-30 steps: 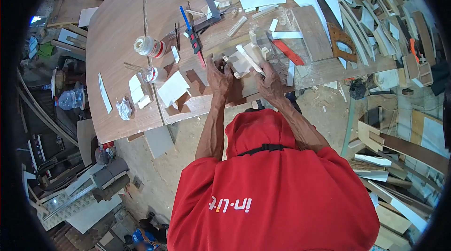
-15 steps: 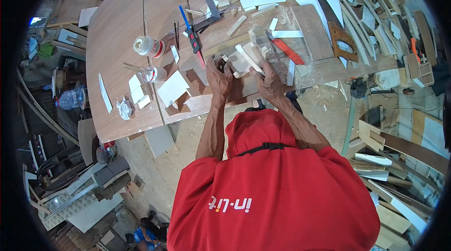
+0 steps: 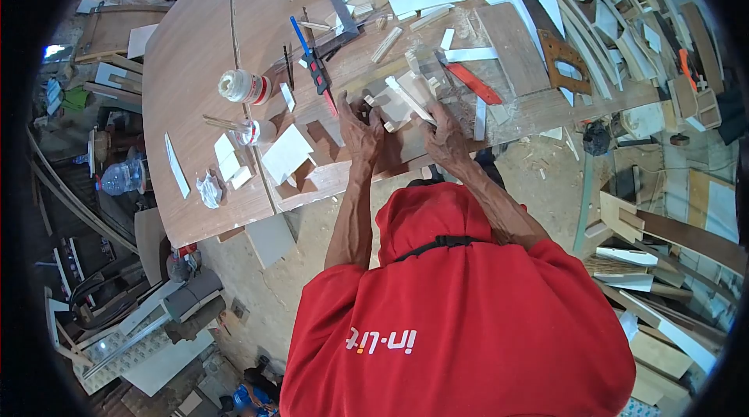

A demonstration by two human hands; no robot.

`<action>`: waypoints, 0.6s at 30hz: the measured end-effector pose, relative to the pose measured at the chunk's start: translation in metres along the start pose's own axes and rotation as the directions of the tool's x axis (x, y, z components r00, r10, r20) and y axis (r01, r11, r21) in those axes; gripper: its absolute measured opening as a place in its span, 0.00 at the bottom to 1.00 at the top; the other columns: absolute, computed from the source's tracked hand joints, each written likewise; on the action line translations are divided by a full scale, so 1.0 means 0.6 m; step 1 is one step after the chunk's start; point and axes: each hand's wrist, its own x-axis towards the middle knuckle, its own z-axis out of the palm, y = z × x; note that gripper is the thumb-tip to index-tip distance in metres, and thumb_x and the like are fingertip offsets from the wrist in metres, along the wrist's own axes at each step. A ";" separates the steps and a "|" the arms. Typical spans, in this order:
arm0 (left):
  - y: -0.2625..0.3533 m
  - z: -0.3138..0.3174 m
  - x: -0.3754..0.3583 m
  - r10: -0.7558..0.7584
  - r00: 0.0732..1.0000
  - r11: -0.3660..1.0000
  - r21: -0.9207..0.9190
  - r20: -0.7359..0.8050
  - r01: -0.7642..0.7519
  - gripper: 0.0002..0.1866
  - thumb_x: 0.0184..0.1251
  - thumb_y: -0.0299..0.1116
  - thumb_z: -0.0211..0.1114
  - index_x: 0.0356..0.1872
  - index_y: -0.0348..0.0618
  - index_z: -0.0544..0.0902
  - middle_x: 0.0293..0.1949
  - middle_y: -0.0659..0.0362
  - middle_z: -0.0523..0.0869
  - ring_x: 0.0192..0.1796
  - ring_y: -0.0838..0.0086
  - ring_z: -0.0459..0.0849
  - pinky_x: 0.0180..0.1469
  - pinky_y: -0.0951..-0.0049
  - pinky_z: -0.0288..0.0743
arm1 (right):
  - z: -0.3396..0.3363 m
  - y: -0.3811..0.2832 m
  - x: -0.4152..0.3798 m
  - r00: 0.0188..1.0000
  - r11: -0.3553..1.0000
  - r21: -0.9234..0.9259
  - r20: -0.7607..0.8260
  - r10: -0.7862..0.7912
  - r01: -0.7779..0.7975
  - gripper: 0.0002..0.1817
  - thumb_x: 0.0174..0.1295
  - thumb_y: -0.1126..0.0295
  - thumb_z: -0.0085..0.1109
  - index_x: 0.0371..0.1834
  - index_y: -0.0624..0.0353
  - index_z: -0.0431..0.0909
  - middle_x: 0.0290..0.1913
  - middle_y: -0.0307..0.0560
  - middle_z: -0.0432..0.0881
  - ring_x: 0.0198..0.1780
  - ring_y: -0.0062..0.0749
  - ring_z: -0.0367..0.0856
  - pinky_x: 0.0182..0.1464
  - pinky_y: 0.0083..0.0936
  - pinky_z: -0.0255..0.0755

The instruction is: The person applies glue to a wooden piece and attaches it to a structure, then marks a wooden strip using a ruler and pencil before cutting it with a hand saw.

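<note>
My left hand (image 3: 362,132) is at the left side of a small pale wooden piece (image 3: 396,107), its fingers curled against the edge. My right hand (image 3: 446,136) is at the other side, fingers closed on the near end of a white strip (image 3: 409,99) that lies slanted across the piece. A red-handled tool (image 3: 474,83) rests to the right of the hands. Left of them lie a blue and red tool (image 3: 314,62) and a white block (image 3: 287,153). The fingertips of both hands are partly hidden.
An open jar (image 3: 245,87) and a second jar with sticks (image 3: 256,132) stand on the wooden table (image 3: 187,50). A metal square (image 3: 337,3) and a handsaw (image 3: 563,62) lie at the back and right. Wood strips are piled at the right. Part of another person (image 3: 253,397) shows at the bottom.
The view has shifted slightly, so the table and its objects appear a little displaced. Both hands remain at the wooden piece, with hardly any movement.
</note>
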 end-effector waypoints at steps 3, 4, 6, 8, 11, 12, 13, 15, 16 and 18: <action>-0.003 0.000 0.000 0.006 1.000 0.998 0.055 0.000 -0.006 0.34 0.58 0.25 0.64 0.65 0.36 0.59 0.47 0.46 0.85 0.46 0.63 0.85 0.50 0.66 0.76 | -0.001 -0.004 0.000 1.000 1.000 0.029 0.000 -0.008 0.008 0.11 0.62 0.72 0.53 0.45 0.64 0.74 0.39 0.59 0.77 0.40 0.53 0.78 0.41 0.41 0.70; -0.004 0.000 0.000 -0.013 1.000 0.999 0.048 0.004 0.013 0.33 0.58 0.24 0.64 0.64 0.36 0.60 0.46 0.46 0.85 0.46 0.63 0.85 0.50 0.66 0.76 | -0.003 -0.006 0.000 1.000 1.000 0.030 -0.002 -0.003 0.003 0.10 0.62 0.72 0.53 0.45 0.64 0.74 0.38 0.59 0.77 0.40 0.53 0.78 0.41 0.41 0.70; -0.008 -0.001 0.001 -0.004 1.000 0.999 0.051 0.015 0.004 0.33 0.58 0.24 0.64 0.65 0.35 0.60 0.46 0.46 0.85 0.46 0.62 0.85 0.51 0.66 0.76 | -0.003 -0.009 -0.001 1.000 1.000 0.031 -0.005 0.003 -0.003 0.10 0.62 0.73 0.53 0.45 0.64 0.73 0.38 0.59 0.77 0.40 0.53 0.78 0.41 0.41 0.70; -0.012 0.001 0.001 0.006 1.000 0.999 0.052 0.025 -0.007 0.33 0.58 0.24 0.64 0.65 0.35 0.59 0.46 0.46 0.85 0.46 0.61 0.85 0.51 0.66 0.76 | -0.003 -0.011 0.000 1.000 0.999 0.038 -0.021 -0.002 0.003 0.10 0.61 0.72 0.54 0.44 0.65 0.73 0.38 0.59 0.77 0.40 0.53 0.77 0.41 0.41 0.69; -0.013 0.004 -0.002 0.020 1.000 0.999 0.050 0.005 -0.020 0.34 0.57 0.23 0.64 0.65 0.34 0.59 0.48 0.46 0.84 0.46 0.61 0.85 0.51 0.66 0.77 | 0.000 -0.002 -0.001 0.997 0.997 0.025 -0.043 -0.070 0.071 0.14 0.66 0.63 0.52 0.45 0.63 0.69 0.36 0.63 0.78 0.38 0.57 0.78 0.40 0.44 0.69; 0.000 0.001 -0.005 0.025 1.000 1.000 -0.013 -0.003 -0.025 0.34 0.57 0.23 0.64 0.65 0.34 0.59 0.48 0.46 0.83 0.45 0.61 0.85 0.50 0.66 0.77 | -0.001 -0.002 -0.001 0.997 0.997 0.024 -0.042 -0.070 0.071 0.14 0.66 0.63 0.52 0.45 0.63 0.69 0.36 0.63 0.78 0.38 0.57 0.78 0.40 0.44 0.69; 0.007 -0.002 -0.007 0.031 0.999 0.997 -0.075 -0.012 -0.032 0.35 0.57 0.22 0.64 0.66 0.34 0.59 0.48 0.46 0.82 0.45 0.62 0.84 0.50 0.66 0.77 | -0.001 -0.003 -0.001 0.998 0.998 0.018 -0.029 -0.056 0.056 0.13 0.65 0.64 0.52 0.45 0.63 0.69 0.36 0.63 0.78 0.38 0.58 0.78 0.41 0.44 0.69; -0.001 -0.005 -0.011 0.052 0.999 0.998 -0.037 0.002 -0.052 0.35 0.57 0.22 0.64 0.66 0.34 0.59 0.48 0.47 0.82 0.45 0.62 0.84 0.50 0.67 0.77 | 0.000 -0.002 -0.001 0.999 0.999 0.011 -0.016 -0.041 0.042 0.13 0.64 0.66 0.52 0.45 0.63 0.69 0.36 0.63 0.78 0.38 0.59 0.78 0.41 0.45 0.69; -0.007 -0.005 -0.013 0.073 0.997 0.997 0.000 0.018 -0.073 0.35 0.57 0.22 0.64 0.66 0.34 0.59 0.48 0.47 0.81 0.45 0.62 0.84 0.49 0.67 0.77 | 0.001 0.000 -0.001 0.999 0.999 0.005 -0.017 -0.041 0.042 0.13 0.63 0.67 0.51 0.46 0.63 0.68 0.36 0.64 0.78 0.39 0.60 0.78 0.41 0.46 0.69; -0.014 -0.003 -0.016 0.080 0.997 0.996 0.025 0.016 -0.080 0.35 0.57 0.23 0.64 0.66 0.34 0.59 0.47 0.47 0.81 0.45 0.62 0.83 0.49 0.67 0.77 | 0.001 0.002 -0.002 0.999 0.999 0.000 -0.019 -0.041 0.041 0.13 0.62 0.68 0.50 0.46 0.63 0.68 0.36 0.64 0.78 0.39 0.61 0.77 0.41 0.46 0.69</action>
